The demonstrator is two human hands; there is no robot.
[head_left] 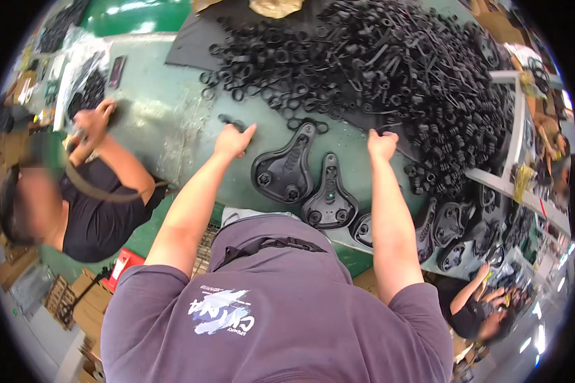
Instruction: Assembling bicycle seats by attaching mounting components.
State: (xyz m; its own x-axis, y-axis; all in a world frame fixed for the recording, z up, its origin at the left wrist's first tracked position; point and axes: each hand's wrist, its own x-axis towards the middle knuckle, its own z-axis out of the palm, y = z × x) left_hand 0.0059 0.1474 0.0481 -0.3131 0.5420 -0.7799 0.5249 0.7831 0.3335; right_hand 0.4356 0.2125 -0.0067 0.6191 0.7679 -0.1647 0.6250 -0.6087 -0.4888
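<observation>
My left hand [233, 140] is closed above the green table, its fingers around a small black ring-ended part [231, 120] that sticks out beyond them. My right hand [383, 145] is closed too, pinching another small black part [386, 129] near the pile's edge; its shape is partly hidden. Between my hands, a black bicycle saddle [282, 167] lies underside up, its narrow nose pointing away from me. More small black rings [313, 126] lie around that nose. Closer to me rests a second upturned saddle [329, 198], beside the first.
A large heap of black rings and strips [390, 64] covers the far and right table. Several more saddles line the near right edge beside a metal frame [517, 140]. At left, a co-worker [102, 204] sits near a phone [116, 71] and a plastic bag [86, 83].
</observation>
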